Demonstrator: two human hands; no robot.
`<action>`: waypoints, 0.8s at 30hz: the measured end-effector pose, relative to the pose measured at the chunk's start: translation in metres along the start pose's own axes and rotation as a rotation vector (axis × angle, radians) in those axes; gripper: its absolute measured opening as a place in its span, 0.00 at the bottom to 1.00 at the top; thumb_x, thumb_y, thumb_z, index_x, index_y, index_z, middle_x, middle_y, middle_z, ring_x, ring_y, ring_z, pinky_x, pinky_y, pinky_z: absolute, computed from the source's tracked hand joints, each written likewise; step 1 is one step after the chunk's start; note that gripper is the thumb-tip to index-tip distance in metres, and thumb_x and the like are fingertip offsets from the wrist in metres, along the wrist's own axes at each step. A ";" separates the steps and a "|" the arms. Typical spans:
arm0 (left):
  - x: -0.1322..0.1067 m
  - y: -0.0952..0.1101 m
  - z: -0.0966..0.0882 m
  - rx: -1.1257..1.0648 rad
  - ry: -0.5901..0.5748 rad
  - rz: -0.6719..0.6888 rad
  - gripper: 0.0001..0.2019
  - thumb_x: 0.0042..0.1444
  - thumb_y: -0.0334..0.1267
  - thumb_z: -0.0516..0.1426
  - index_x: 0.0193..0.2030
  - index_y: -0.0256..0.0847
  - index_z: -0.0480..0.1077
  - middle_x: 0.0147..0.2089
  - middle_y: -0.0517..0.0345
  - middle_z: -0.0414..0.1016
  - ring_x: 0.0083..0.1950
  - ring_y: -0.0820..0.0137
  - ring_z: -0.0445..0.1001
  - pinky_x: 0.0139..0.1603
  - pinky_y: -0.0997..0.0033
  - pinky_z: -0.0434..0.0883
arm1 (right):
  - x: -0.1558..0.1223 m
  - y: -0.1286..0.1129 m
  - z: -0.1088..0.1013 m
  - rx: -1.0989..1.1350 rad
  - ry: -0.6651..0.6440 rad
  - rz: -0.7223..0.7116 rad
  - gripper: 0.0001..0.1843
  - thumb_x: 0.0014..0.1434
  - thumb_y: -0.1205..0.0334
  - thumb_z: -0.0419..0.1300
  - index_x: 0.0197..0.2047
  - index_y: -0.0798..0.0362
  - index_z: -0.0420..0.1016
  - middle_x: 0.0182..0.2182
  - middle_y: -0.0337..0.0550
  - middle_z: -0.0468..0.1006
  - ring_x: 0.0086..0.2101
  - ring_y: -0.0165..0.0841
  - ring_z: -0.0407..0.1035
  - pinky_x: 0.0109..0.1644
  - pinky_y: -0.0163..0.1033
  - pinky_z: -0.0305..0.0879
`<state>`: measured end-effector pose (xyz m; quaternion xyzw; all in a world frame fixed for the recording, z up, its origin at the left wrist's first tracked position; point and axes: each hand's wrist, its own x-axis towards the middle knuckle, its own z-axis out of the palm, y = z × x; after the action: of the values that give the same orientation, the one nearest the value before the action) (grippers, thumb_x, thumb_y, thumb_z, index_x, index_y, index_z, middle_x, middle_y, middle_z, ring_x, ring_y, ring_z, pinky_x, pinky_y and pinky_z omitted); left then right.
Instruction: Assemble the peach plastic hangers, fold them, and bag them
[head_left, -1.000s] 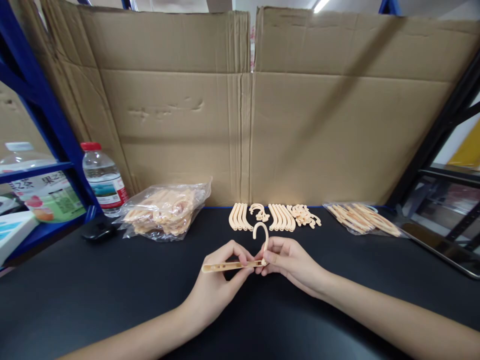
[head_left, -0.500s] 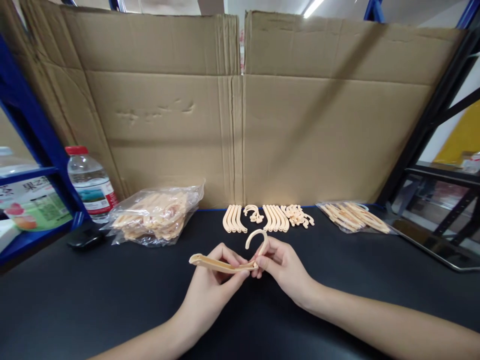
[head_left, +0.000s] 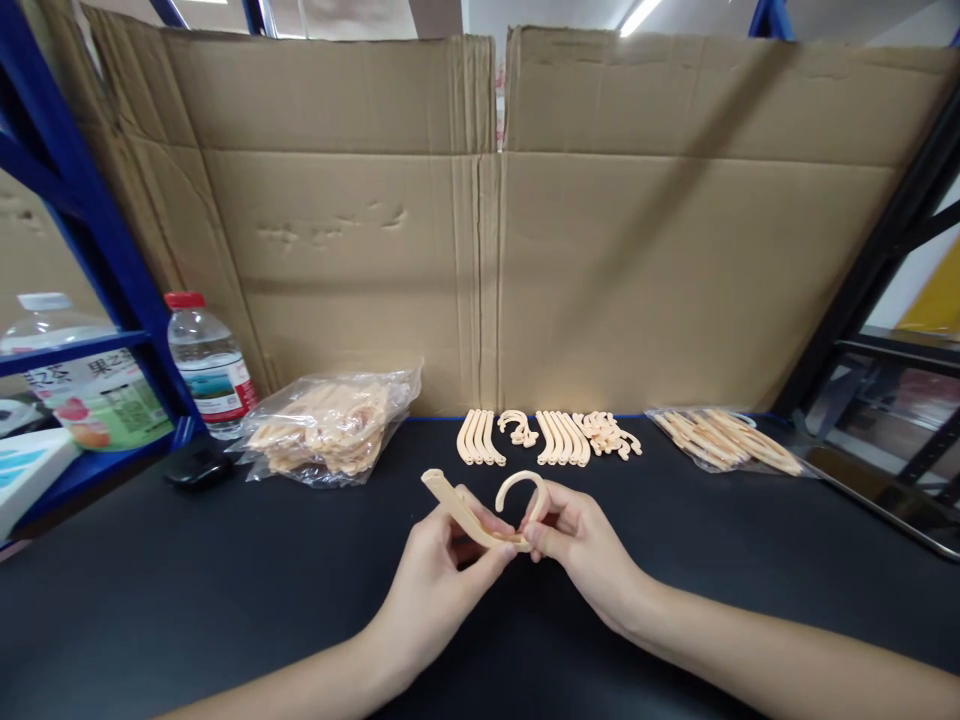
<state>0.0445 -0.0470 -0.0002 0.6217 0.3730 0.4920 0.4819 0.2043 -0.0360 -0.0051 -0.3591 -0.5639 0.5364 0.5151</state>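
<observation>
My left hand (head_left: 450,570) is closed on a beige hanger arm (head_left: 465,515), a curved plastic-looking bar whose free end points up and left. Between the thumb and fingers of my right hand (head_left: 574,530) is a beige hanger hook (head_left: 529,485), its curve opening to the left. The lower end of the hook meets the inner end of the arm; fingertips cover the joint, so I cannot tell if they are locked together. Behind my hands lie a left row of hanger arms (head_left: 480,438), a few hooks (head_left: 519,428), another row of arms (head_left: 562,440) and a pile of small pieces (head_left: 606,435).
At the back left, a clear bag of beige parts (head_left: 334,425) lies near a red-capped water bottle (head_left: 210,370) and a black object (head_left: 196,465). Another bag (head_left: 724,438) and a dark flat panel (head_left: 889,500) are on the right. Cardboard (head_left: 360,230) stands behind the black table (head_left: 300,590).
The hanger arm's free end has tilted upward in my left hand. Both hands still hold the two pieces together. The whole view has shifted slightly, so the surroundings appear further right.
</observation>
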 end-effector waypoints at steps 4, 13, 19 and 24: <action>0.003 -0.002 0.000 -0.049 0.051 -0.025 0.11 0.48 0.37 0.64 0.31 0.39 0.64 0.31 0.62 0.70 0.35 0.70 0.73 0.38 0.70 0.72 | 0.000 -0.003 -0.001 0.097 0.006 0.028 0.14 0.46 0.60 0.67 0.22 0.54 0.64 0.20 0.34 0.68 0.23 0.25 0.60 0.29 0.33 0.56; 0.003 0.000 0.002 -0.168 0.021 -0.120 0.20 0.46 0.39 0.66 0.43 0.40 0.63 0.33 0.59 0.77 0.37 0.69 0.75 0.43 0.68 0.71 | -0.002 -0.003 -0.003 0.034 -0.056 0.036 0.16 0.48 0.52 0.68 0.29 0.58 0.74 0.23 0.38 0.72 0.22 0.26 0.63 0.25 0.33 0.60; 0.004 0.002 0.000 -0.140 0.014 -0.195 0.14 0.44 0.39 0.67 0.35 0.37 0.70 0.30 0.61 0.74 0.34 0.72 0.72 0.39 0.74 0.68 | 0.016 -0.003 -0.028 -0.163 0.025 -0.110 0.18 0.57 0.48 0.59 0.35 0.57 0.76 0.22 0.41 0.74 0.21 0.30 0.69 0.23 0.35 0.64; 0.004 0.005 -0.003 -0.101 0.002 -0.200 0.11 0.44 0.39 0.66 0.32 0.36 0.73 0.31 0.59 0.72 0.34 0.71 0.69 0.37 0.74 0.66 | 0.054 -0.002 -0.074 -0.933 0.046 -0.532 0.09 0.59 0.61 0.57 0.39 0.50 0.78 0.37 0.47 0.76 0.40 0.39 0.69 0.44 0.46 0.67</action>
<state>0.0425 -0.0436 0.0054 0.5557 0.4086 0.4601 0.5590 0.2649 0.0326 -0.0002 -0.4063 -0.8023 0.0719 0.4314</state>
